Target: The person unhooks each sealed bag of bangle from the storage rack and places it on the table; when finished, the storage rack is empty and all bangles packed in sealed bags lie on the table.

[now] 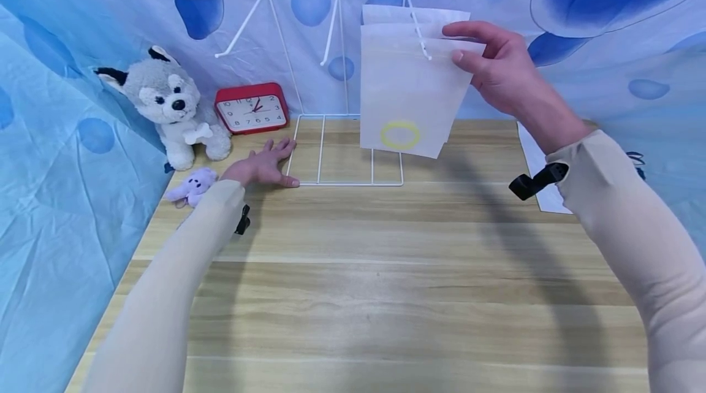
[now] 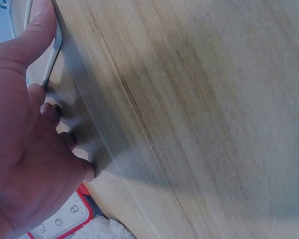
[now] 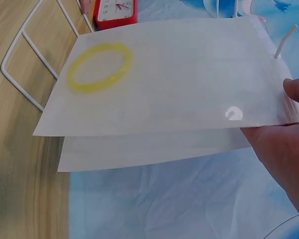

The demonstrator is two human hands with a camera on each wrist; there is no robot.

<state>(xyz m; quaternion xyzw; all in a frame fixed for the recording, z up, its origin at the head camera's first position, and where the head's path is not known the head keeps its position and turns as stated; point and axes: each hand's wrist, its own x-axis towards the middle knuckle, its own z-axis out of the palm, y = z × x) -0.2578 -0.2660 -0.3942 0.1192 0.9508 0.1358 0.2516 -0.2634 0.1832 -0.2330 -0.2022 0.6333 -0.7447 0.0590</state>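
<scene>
Honestly, right hand (image 1: 503,67) pinches bag (image 1: 410,92); hard tug might tip rack (image 1: 347,184), left hand (image 1: 261,166) splayed at its nine o'clock.

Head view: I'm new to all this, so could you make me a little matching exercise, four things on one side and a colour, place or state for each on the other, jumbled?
Things:
1. Clock
2. Front packet
3. Left hand
4. Small toy

Descriptions:
A. Fingers spread, at the left end of the wire rack
B. Light purple, on the table
C. Red frame around a white face
D. White, pinched by the right hand

Right pairs: 1-C, 2-D, 3-A, 4-B.
</scene>
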